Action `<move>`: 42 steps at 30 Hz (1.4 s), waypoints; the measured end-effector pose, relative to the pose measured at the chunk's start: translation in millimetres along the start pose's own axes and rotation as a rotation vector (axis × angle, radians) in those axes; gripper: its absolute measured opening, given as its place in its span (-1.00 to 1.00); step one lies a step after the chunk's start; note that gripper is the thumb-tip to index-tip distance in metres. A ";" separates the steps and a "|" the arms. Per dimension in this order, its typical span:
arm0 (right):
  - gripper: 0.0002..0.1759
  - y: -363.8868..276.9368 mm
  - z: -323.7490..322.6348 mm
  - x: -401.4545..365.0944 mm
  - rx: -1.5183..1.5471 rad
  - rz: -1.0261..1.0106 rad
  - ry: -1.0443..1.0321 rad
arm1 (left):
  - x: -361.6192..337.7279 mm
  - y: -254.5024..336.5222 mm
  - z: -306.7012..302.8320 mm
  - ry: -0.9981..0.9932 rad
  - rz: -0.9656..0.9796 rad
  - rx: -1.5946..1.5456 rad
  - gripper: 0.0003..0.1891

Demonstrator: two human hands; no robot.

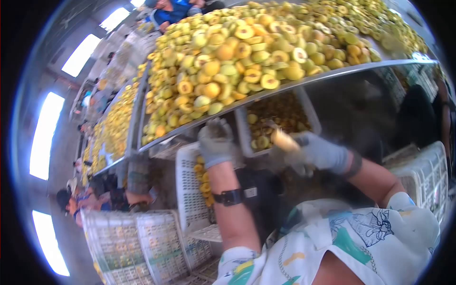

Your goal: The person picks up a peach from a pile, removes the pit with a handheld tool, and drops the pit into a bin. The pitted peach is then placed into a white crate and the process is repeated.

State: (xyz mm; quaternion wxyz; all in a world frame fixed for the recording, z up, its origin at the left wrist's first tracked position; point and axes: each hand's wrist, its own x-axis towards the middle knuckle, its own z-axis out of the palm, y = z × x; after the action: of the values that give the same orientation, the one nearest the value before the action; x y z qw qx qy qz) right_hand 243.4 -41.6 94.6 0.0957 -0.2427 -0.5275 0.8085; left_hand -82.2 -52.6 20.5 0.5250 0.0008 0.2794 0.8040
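My left hand (216,141), in a grey glove with a dark-stained palm, is raised at the metal edge of the table; its fingers are bent and I cannot make out anything in them. A black watch is on that wrist. My right hand (316,153), also gloved, is closed round a tool with a yellowish handle (285,140), blurred by motion. Below the table edge, a white crate (313,114) holds dark pieces and some yellow fruit. Halved and whole yellow fruit (223,52) is heaped on the table (270,94) in front of me.
A white crate (189,190) with yellow fruit stands below my left hand. Stacked white crates (147,237) are at lower left, and another crate (422,178) at right. People (178,10) work across the table and at left; a person in dark clothing (418,114) is at right.
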 end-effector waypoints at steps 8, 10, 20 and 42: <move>-0.72 13.8 -56.9 25.8 -0.682 -0.430 0.297 | 130.7 -99.8 -90.4 -0.278 0.238 2.049 -0.60; -0.67 34.9 -69.6 28.2 -0.621 -0.402 0.333 | 152.5 -125.7 -114.6 -0.486 0.087 2.371 -0.55; -0.60 39.5 -81.3 19.0 -0.645 -0.150 0.354 | 151.8 -149.5 -170.0 -0.562 -0.368 2.814 -0.29; -0.57 34.7 -53.9 35.4 -0.880 -0.376 0.584 | -19.8 -112.9 45.8 -0.238 -0.021 0.430 -0.68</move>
State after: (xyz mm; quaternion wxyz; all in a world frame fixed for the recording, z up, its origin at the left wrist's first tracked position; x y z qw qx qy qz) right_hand 243.0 1.7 35.5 0.2701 -0.3752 -0.8010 0.3803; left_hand 35.4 -15.7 14.1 0.5503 0.2043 0.3801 0.7148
